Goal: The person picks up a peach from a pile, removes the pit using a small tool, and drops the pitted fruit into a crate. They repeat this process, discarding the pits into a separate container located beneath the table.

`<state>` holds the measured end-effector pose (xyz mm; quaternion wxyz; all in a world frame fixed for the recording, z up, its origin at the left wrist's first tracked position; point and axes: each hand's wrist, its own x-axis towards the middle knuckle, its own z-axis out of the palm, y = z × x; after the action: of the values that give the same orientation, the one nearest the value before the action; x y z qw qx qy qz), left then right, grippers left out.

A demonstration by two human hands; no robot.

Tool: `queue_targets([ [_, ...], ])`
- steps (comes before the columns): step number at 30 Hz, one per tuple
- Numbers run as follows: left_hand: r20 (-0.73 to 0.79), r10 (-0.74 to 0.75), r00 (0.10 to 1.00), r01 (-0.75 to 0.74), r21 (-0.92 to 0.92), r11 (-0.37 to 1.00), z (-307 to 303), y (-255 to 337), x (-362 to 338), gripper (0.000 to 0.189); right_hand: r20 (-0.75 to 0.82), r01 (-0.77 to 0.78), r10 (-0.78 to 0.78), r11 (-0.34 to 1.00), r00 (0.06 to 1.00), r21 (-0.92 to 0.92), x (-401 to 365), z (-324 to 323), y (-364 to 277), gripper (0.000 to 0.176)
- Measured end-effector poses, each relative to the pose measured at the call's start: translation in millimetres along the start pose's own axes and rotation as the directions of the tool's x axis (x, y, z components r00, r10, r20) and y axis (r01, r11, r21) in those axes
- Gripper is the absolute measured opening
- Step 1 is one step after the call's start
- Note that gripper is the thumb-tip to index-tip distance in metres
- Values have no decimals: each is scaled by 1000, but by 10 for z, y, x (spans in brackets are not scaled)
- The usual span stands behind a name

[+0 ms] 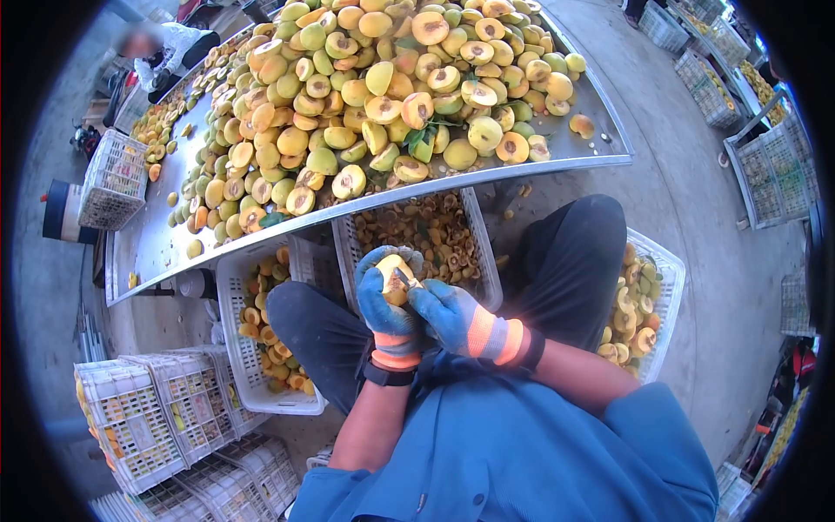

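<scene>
At 8 o'clock a white slatted plastic crate [261, 396] holds yellow fruit halves. At centre, the blue-gloved left hand [384, 315] has its fingers clamped round a small yellow-orange stone fruit [391, 271]. The fruit is probably light, soft, juice-slick and easily bruised, so best cupped by the skin. The blue-gloved right hand [452, 315] pinches its fingers together at the cut face. At 12 o'clock a middle white crate [481, 244] holds brownish pits, under the steel table [600, 139] heaped with fruit. At 3 o'clock, a third white crate [670, 270] holds halves.

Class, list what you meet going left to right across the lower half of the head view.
Stacked white crates → left fruit crate → left hand holding a fruit → right hand → right fruit crate.
</scene>
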<state>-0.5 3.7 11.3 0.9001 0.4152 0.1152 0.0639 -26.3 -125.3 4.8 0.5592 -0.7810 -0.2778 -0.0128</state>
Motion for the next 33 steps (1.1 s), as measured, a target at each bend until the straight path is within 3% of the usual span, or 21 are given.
queue_targets([
  [2,-6,-25,1000,25,81,996,-52,-14,-12,36,49,-127,124,990,991,56,-13,3,0,41],
  [4,3,71,997,-69,286,956,-15,-39,-45,40,96,-233,223,967,970,107,-2,-23,-4,37],
  [6,-48,4,999,8,241,971,10,-26,-65,46,130,-227,217,971,967,67,-1,-46,14,28],
  [8,-122,-239,963,231,-80,970,14,16,-33,52,163,-99,108,993,981,-60,12,-85,69,38],
  [10,-168,-275,947,261,-104,960,45,41,-38,54,220,-120,123,992,968,-25,14,-114,89,24],
  [14,-233,-267,935,247,-110,963,13,-20,-24,53,250,-198,175,978,952,67,29,-84,84,19],
  [15,-223,-235,946,227,-61,972,-30,-48,-23,53,319,-457,367,844,873,280,58,-99,32,21],
  [17,-199,-175,964,185,32,982,-101,-110,-28,53,560,-792,584,275,588,545,132,-207,-109,28],
  [20,-138,-168,976,178,63,982,-105,-110,-39,53,686,-858,565,80,458,507,161,-350,-177,40],
  [21,-109,-192,975,201,77,977,-121,-102,-53,52,756,-846,479,-49,447,531,120,-354,-126,39],
  [23,-48,-241,969,245,98,964,-144,-105,-58,50,849,-799,283,-302,446,520,15,-333,77,38],
  [25,58,-332,941,331,24,943,-169,-119,-43,48,853,-733,113,-461,510,500,-62,-285,204,40],
  [26,114,-370,922,374,-9,927,-137,-111,-33,47,836,-699,29,-533,547,476,-92,-267,257,41],
  [29,81,-592,802,591,-254,766,-22,-56,-24,43,785,-701,-119,-545,608,459,-126,-267,354,44],
  [32,51,-719,694,697,-299,652,-174,-20,67,43,810,-719,-9,-468,586,514,-35,-284,210,46],
  [33,-117,-585,802,549,-240,800,-63,145,24,26,799,-712,62,-416,598,565,-1,-301,146,46],
])
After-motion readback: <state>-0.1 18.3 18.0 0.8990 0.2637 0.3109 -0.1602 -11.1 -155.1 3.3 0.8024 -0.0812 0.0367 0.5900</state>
